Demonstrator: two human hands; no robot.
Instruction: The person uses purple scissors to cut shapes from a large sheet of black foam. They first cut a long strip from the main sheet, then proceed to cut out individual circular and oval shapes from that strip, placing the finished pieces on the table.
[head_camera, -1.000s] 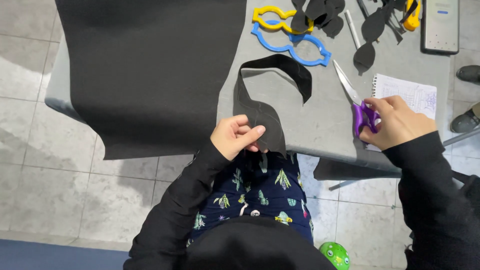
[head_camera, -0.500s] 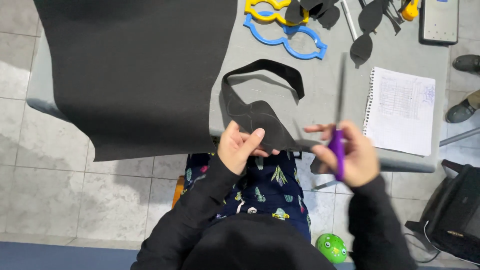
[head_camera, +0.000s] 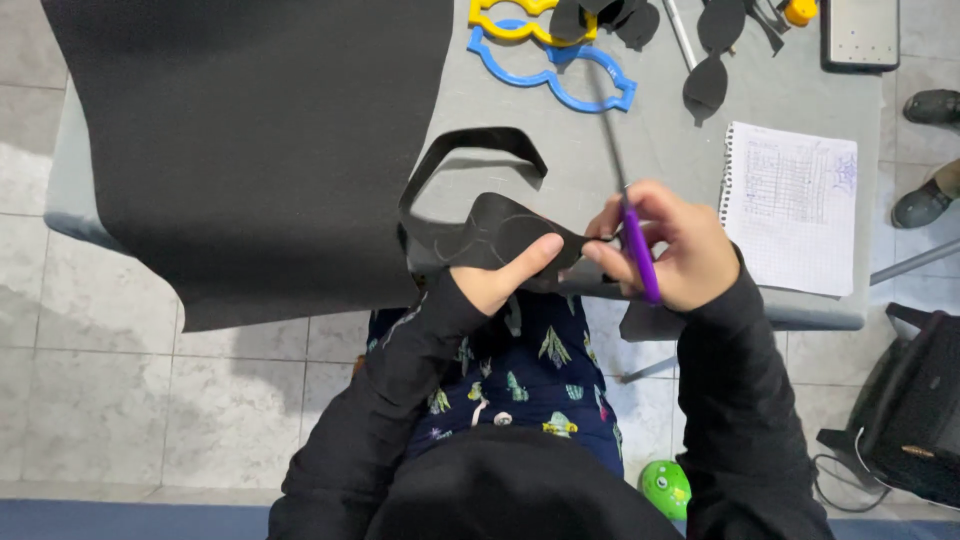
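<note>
Black foam piece (head_camera: 500, 235) pinched in left hand (head_camera: 500, 282) at grey table (head_camera: 660, 150) front edge; purple-handled scissors (head_camera: 630, 215) gripped in right hand (head_camera: 665, 250) just beside, blades pointing away.

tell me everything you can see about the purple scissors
The scissors have purple plastic handles and long, thin grey metal blades. The right hand grips the handles just past the near edge of the grey table, fingers wrapped around them. The blades point away from the person, up toward the blue glasses-shaped template, and look blurred; whether they are open or closed cannot be told. The handle end sits beside the black sheet piece that the left hand pinches.
</note>
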